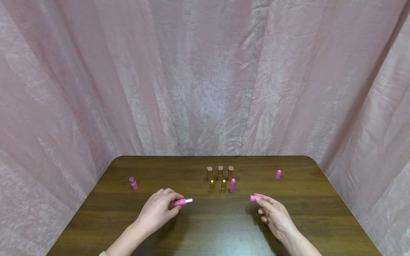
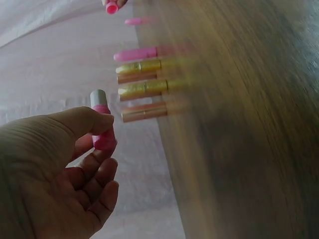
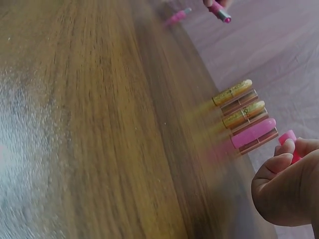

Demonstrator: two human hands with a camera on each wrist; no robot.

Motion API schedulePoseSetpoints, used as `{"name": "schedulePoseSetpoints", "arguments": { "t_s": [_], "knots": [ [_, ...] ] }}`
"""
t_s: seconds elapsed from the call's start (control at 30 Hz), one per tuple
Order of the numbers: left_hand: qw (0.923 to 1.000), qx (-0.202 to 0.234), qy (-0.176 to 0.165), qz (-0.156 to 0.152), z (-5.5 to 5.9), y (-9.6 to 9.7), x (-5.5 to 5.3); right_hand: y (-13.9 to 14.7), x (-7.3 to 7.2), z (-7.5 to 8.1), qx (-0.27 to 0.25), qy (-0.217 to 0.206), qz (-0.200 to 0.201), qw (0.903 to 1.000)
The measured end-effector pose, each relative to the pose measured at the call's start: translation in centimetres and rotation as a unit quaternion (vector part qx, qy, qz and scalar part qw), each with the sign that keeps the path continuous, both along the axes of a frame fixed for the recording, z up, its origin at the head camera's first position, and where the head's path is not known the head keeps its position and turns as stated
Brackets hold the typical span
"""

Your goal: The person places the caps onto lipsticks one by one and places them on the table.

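Note:
My left hand pinches a pink lipstick base between thumb and fingers, its silver collar pointing right. In the left wrist view the uncapped lipstick tilts upright above the table. My right hand pinches a pink lipstick cap by thumb and fingertips, its hollow end facing left. The two pieces are held well apart, at about the same height in the head view. Between the hands, a little farther back, stand a capped pink lipstick and two gold lipsticks.
Three rose-gold lipsticks stand in a row behind the gold and pink ones. An uncapped pink lipstick stands at the table's left, and a pink cap at the back right. A pink curtain hangs behind the wooden table.

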State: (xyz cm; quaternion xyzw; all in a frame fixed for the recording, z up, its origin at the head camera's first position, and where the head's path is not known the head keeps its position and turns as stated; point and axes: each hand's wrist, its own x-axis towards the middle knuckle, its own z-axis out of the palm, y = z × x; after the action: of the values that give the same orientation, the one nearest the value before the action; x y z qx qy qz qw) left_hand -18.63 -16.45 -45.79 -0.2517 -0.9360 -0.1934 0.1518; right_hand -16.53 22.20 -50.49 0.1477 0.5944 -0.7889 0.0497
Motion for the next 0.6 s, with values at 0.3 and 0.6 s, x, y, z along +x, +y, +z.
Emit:
{"name": "schedulePoseSetpoints", "arguments": {
  "t_s": [0.3, 0.6],
  "knots": [
    [0.9998, 0.013, -0.014, -0.008, 0.2, 2.8, -0.7, -1.5, 0.0, 0.3, -0.014, 0.020, -0.012, 0.9996],
    [0.9986, 0.017, -0.026, -0.043, 0.2, 6.0, -1.4, -3.8, 0.1, 0.7, -0.027, 0.022, -0.011, 0.9993]
  ]
}}
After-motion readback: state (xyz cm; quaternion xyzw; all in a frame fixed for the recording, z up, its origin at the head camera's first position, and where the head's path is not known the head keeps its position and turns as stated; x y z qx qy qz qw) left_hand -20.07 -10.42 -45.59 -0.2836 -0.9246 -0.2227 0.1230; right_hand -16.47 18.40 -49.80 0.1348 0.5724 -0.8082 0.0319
